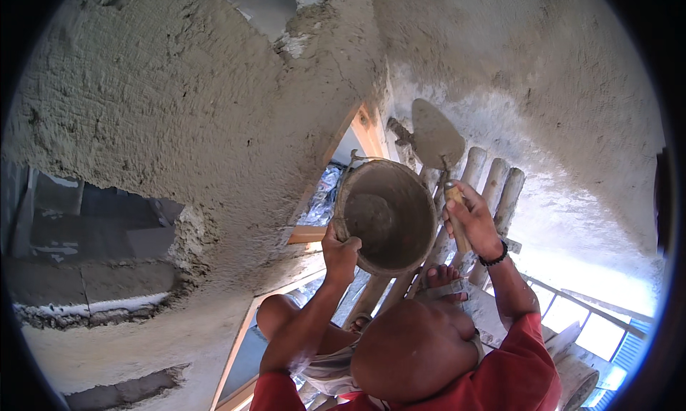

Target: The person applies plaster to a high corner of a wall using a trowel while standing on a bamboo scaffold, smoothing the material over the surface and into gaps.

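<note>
My left hand (339, 250) grips the near-left rim of a round, mortar-stained bucket (389, 207) with grey residue inside and a handle at its top left. My right hand (468, 218) is wrapped round the wooden handle of a trowel (436, 132), just right of the bucket. Its grey, dirty blade points upward, above and to the right of the bucket.
Rough grey plaster wall (164, 111) fills the left, with recessed openings. Wooden poles (504, 196) form a platform beneath my sandalled feet (443, 282). A timber-framed opening (307, 234) lies beside the bucket. A railing (586, 307) stands at the lower right.
</note>
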### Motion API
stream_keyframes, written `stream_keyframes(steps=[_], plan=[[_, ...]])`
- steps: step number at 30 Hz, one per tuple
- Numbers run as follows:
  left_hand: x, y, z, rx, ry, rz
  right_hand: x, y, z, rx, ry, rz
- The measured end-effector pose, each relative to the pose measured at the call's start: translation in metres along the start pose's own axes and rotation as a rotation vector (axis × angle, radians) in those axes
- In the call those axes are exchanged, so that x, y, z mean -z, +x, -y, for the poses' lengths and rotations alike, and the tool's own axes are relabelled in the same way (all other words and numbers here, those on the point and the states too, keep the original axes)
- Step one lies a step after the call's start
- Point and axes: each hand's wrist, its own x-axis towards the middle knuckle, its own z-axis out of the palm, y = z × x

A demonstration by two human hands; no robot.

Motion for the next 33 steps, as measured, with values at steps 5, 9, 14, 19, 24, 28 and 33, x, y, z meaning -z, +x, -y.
stream_keyframes(steps=[5, 9, 14, 19, 24, 28, 33], plan=[[0.003, 0.0, 0.004, 0.002, -0.058, -0.06, 0.011, -0.016, 0.002, 0.009, -0.199, 0.037], [-0.01, -0.002, -0.001, -0.02, -0.123, -0.046, 0.031, -0.037, 0.017, -0.019, -0.397, 0.0], [-0.028, 0.003, 0.0, 0.006, -0.194, 0.032, 0.055, -0.057, 0.034, 0.032, -0.556, -0.039], [-0.068, 0.013, 0.003, 0.011, -0.227, 0.113, 0.081, -0.065, 0.044, 0.116, -0.772, -0.042], [-0.106, 0.02, 0.006, 0.002, -0.17, 0.164, 0.105, -0.069, 0.064, 0.071, -0.998, 0.023], [-0.127, 0.024, 0.011, -0.106, -0.017, 0.244, 0.127, -0.067, 0.062, 0.135, -1.212, 0.005], [-0.14, 0.032, 0.021, -0.233, 0.135, 0.234, 0.138, -0.05, 0.067, 0.046, -1.467, -0.032]])
